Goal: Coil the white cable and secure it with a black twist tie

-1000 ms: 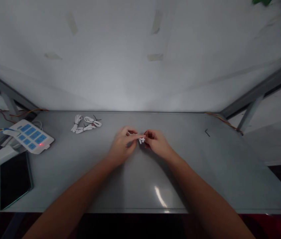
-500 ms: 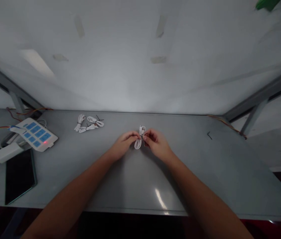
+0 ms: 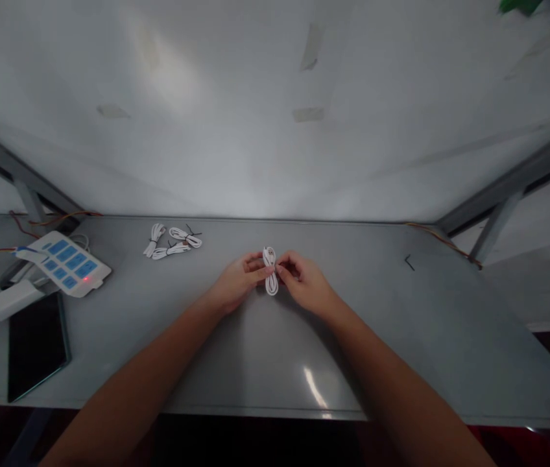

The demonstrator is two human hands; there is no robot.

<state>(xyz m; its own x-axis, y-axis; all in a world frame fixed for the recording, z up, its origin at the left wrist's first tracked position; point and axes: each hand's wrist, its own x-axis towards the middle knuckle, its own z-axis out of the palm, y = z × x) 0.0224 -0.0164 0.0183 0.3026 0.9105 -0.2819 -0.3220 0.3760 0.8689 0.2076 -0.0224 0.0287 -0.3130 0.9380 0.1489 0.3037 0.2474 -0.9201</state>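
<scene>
A small coiled white cable (image 3: 270, 273) stands upright between my two hands over the grey table (image 3: 401, 324), near its middle. My left hand (image 3: 236, 285) pinches the cable from the left with thumb and fingers closed. My right hand (image 3: 304, 282) pinches it from the right at about the same height. The lower loop of the cable hangs below my fingers, close to the tabletop.
Three bundled white cables (image 3: 172, 241) with dark ties lie at the back left. A white power strip (image 3: 63, 264) with blue sockets and a red light, a white adapter (image 3: 7, 299) and a dark tablet (image 3: 36, 347) sit at the left. A small black tie (image 3: 408, 262) lies at the right.
The cable, bunched between my fingertips a second ago, now shows as a longer upright coil held between both hands. My hands have stayed near the same spot.
</scene>
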